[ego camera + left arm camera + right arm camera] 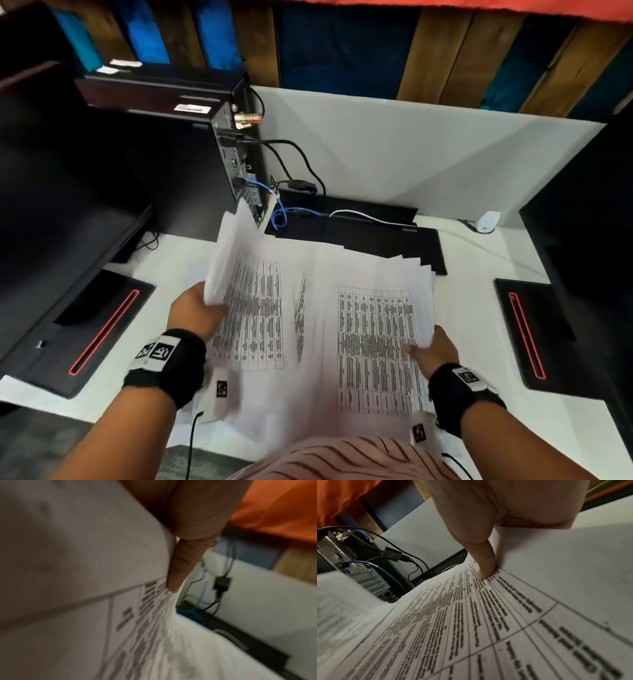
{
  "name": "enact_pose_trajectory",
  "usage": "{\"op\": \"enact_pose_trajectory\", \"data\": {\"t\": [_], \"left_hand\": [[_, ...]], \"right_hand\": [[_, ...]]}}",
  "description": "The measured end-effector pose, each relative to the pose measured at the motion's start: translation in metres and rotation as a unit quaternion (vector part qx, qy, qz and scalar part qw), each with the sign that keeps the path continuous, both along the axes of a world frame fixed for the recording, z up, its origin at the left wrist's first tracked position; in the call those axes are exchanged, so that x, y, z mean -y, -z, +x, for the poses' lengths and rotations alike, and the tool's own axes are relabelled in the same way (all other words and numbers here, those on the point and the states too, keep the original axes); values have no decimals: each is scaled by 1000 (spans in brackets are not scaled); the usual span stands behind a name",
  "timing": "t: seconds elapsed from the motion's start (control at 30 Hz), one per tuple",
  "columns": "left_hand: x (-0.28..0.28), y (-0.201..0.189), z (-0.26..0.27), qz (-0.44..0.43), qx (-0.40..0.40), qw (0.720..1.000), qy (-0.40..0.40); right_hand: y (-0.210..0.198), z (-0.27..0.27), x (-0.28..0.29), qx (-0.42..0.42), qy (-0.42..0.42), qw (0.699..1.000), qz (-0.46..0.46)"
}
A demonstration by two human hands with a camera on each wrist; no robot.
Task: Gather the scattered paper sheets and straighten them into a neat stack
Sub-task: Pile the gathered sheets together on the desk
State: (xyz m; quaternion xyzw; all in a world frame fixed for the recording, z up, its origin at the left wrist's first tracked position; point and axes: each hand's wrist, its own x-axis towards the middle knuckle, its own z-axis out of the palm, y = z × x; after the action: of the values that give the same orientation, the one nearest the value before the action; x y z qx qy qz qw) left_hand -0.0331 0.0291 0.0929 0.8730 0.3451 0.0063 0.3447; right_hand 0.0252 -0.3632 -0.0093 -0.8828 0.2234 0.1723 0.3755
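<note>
Several white paper sheets (318,308) printed with tables lie fanned across the white desk (479,253) in front of me. My left hand (202,310) grips the left edge of the pile and lifts some sheets (233,253) up on edge. In the left wrist view its thumb (180,568) presses on the blurred paper (85,561). My right hand (430,349) pinches the right edge of the pile, thumb on top. In the right wrist view that thumb (485,563) rests on a printed sheet (488,615), with another sheet curling over beside it.
A black computer tower (191,154) with plugged cables (298,164) stands behind the papers at the left. A flat black device (376,236) lies under their far edge. Monitor bases with red stripes (92,329) (527,335) flank the pile. A white partition (411,154) closes the back.
</note>
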Motion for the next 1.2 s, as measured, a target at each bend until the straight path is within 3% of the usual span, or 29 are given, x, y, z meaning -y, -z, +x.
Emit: {"op": "enact_pose_trajectory", "data": {"t": [0.2,0.4,0.6,0.7,0.87,0.97,1.07,1.2], "left_hand": [[35,-91,4,64,149,979,126],[55,-157,5,99,276,946,138],[59,-203,12,29,409,909,76],[61,-207,18,-53,443,892,67],[74,-145,44,-210,369,904,50],[89,-70,50,-295,262,919,-6],[99,2,42,-297,114,947,-40],[114,45,23,-210,-76,975,14]], "right_hand": [[-2,1,1,-7,-5,1000,8],[-3,-1,3,-6,5,1000,22],[-7,-1,3,-23,-4,999,34],[-15,-1,4,-30,-11,999,41],[-18,-1,9,-45,-4,995,93],[-15,-1,14,-40,15,993,111],[-19,-3,16,-19,38,990,134],[-22,-6,16,-17,33,987,155]]}}
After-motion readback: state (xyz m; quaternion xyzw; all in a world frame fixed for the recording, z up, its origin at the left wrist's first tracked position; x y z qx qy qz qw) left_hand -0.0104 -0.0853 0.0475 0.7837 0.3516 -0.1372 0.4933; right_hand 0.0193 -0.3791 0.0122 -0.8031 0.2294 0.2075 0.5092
